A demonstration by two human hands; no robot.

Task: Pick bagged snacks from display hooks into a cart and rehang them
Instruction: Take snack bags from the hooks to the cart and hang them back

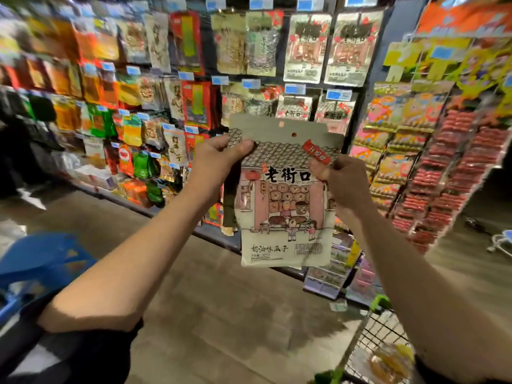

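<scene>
I hold a beige snack bag (pixel 282 214) upright in front of the display, printed with a tiled roof, a shop scene and black characters. My left hand (pixel 219 162) pinches its upper left corner. My right hand (pixel 340 178) pinches its right edge below a red label. A small hang hole shows near the bag's top. Matching bags (pixel 307 48) hang on the hooks of the display behind. The wire cart (pixel 379 339) is at the lower right, with a yellowish bag (pixel 388 361) inside.
Rows of coloured snack bags (pixel 133 112) fill the hooks to the left. A rack of red sausage packs (pixel 448 173) stands at the right. A blue plastic stool or crate (pixel 36 267) sits at the lower left on the brown floor.
</scene>
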